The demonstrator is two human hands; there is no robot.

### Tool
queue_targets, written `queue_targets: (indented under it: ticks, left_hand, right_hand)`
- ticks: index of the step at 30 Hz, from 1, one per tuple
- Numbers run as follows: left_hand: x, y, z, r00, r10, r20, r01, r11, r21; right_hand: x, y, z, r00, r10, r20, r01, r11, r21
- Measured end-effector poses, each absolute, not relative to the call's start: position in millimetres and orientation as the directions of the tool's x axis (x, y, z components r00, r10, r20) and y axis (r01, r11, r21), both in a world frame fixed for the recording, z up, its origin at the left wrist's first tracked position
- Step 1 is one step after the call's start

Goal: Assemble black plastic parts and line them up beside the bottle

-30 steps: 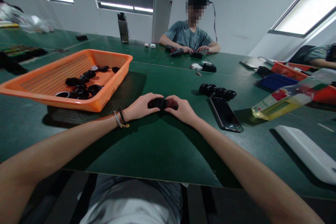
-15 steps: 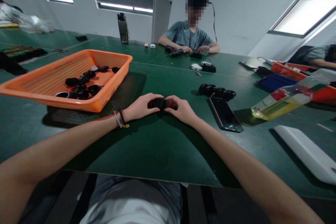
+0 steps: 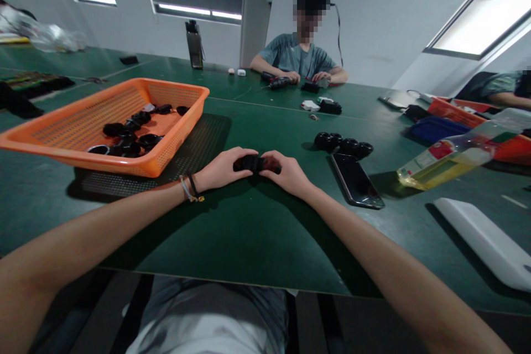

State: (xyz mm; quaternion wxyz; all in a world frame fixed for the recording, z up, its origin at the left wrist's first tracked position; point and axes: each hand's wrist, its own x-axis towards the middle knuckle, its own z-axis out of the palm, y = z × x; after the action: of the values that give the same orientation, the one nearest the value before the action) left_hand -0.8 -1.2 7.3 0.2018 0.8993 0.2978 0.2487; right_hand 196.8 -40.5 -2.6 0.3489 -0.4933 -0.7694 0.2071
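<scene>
Both my hands rest on the green table (image 3: 249,232) and meet at a small black part (image 3: 254,164). My left hand (image 3: 224,168) has its fingers curled over the part's left end. My right hand (image 3: 286,173) closes its fingers on the right end. The part lies low on the table between them, half hidden by the fingers. An orange mesh basket (image 3: 83,138) to the left holds several more black parts (image 3: 128,141). A short row of black round parts (image 3: 343,145) lies to the right, beyond my right hand.
A dark phone (image 3: 357,181) lies face up right of my hands. A tilted bottle of yellow liquid (image 3: 452,157) and a white flat box (image 3: 485,240) sit further right. A person sits across the table with tools (image 3: 277,82). Red and blue trays (image 3: 448,119) stand at the far right.
</scene>
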Motion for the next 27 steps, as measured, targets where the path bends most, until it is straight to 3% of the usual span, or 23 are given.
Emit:
queue_targets:
  ticks: [27]
  left_hand:
    - [-0.3, -2.4, 7.4, 0.689, 0.651, 0.319, 0.446, -0.728, 0.521]
  right_hand:
    - [197.1, -39.6, -3.4, -0.253, 0.913, 0.321, 0.642, 0.407, -0.65]
